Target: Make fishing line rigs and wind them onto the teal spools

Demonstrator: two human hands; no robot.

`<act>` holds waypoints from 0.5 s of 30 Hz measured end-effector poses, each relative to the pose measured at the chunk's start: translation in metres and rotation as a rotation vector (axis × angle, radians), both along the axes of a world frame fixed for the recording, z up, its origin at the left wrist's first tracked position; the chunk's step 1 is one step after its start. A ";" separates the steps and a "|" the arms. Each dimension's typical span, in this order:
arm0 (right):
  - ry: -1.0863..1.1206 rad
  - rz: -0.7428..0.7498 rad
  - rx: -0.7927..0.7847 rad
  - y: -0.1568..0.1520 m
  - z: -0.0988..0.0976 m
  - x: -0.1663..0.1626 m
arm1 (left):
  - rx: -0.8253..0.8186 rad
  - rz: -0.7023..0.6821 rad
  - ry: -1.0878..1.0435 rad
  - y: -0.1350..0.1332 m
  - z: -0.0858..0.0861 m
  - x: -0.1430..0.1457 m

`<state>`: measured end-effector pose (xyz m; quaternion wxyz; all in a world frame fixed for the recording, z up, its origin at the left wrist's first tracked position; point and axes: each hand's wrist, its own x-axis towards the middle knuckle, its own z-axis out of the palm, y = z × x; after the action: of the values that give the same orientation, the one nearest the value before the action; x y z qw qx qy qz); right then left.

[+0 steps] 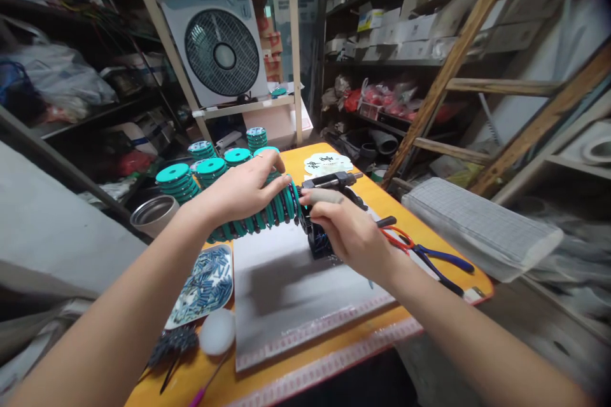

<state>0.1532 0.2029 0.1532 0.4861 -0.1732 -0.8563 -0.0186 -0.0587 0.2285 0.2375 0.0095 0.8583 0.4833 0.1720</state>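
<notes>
My left hand [243, 191] is wrapped over a long horizontal row of teal and black spools [258, 219], held above the grey mat [296, 286]. My right hand [348, 232] grips a small black device [317, 238] standing on the mat, right at the end of the spool row. The index finger of that hand wears a grey finger cover. A black tool with a metal tip [334, 180] juts out just behind the right hand.
Stacks of teal spools [179, 181] stand at the table's back left beside a metal cup [153, 213]. A tray of small blue parts [205, 283], a white ball [217, 331], red and blue pliers [429, 254], a box fan [220, 48], shelves and a wooden ladder [458, 57] surround the orange table [372, 337].
</notes>
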 end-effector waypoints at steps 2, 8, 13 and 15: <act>-0.002 0.011 0.035 0.009 0.010 -0.011 | 0.106 -0.009 0.008 -0.002 0.001 0.000; 0.024 -0.022 -0.074 0.028 0.031 -0.023 | 0.304 -0.009 0.044 -0.027 0.005 0.000; -0.068 -0.040 -0.257 0.053 0.047 -0.030 | 0.265 -0.106 0.093 -0.046 -0.007 0.000; -0.079 -0.036 -0.295 0.064 0.048 -0.033 | 0.246 -0.114 0.121 -0.046 -0.014 -0.001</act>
<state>0.1204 0.2667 0.2009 0.4209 -0.2570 -0.8651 0.0920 -0.0600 0.1828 0.2238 -0.1153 0.8878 0.4088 0.1770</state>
